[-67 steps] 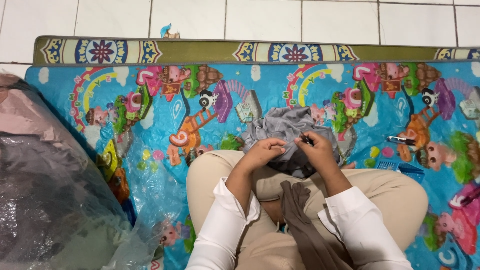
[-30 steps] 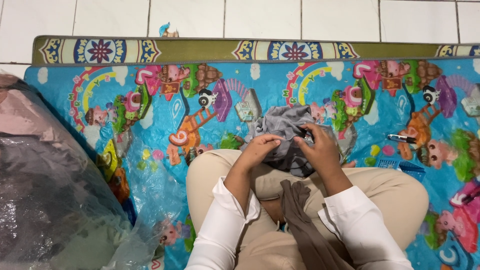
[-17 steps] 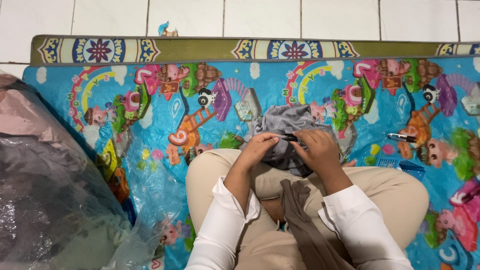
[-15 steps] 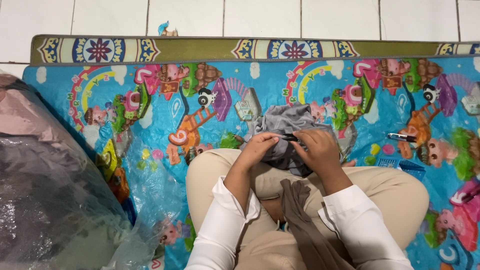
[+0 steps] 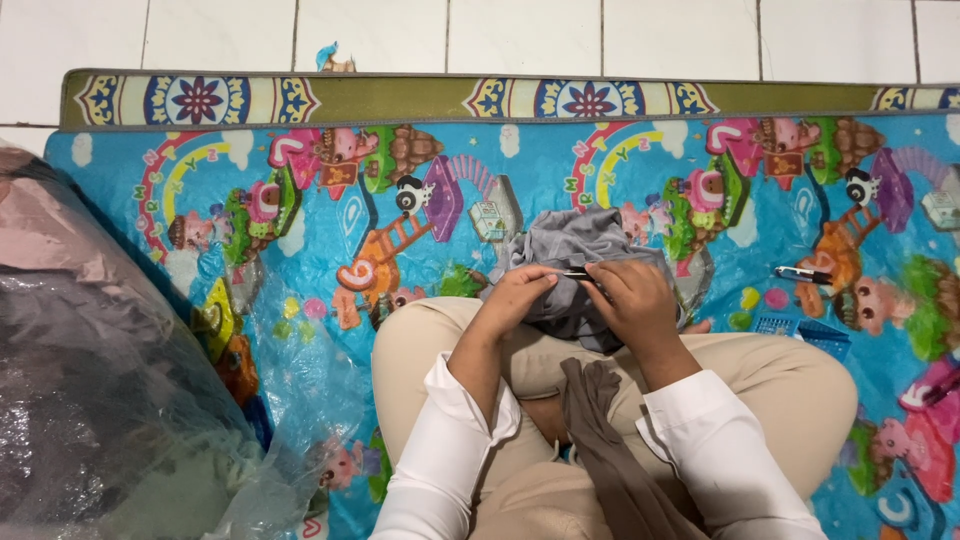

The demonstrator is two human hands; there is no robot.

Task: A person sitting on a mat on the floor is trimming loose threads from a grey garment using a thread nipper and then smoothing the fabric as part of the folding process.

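I sit cross-legged in beige trousers on a colourful cartoon play mat (image 5: 330, 190). A crumpled grey cloth (image 5: 567, 243) rests over my knees. My left hand (image 5: 515, 299) pinches a fold of the cloth. My right hand (image 5: 632, 299) holds a small dark tool (image 5: 577, 273) with its tip against the cloth, right by my left fingers. A brown scarf end (image 5: 592, 420) hangs down over my lap between white sleeves.
A big clear plastic bag (image 5: 95, 390) stuffed with cloth fills the left side. A black pen-like item (image 5: 802, 274) and a small blue mesh piece (image 5: 800, 334) lie on the mat at right. An olive patterned rug edge (image 5: 420, 102) and white floor tiles lie beyond.
My right hand has lowered from a raised pinch and brought the dark tool sideways to the cloth by my left fingers. The cloth has bunched slightly; everything else is still.
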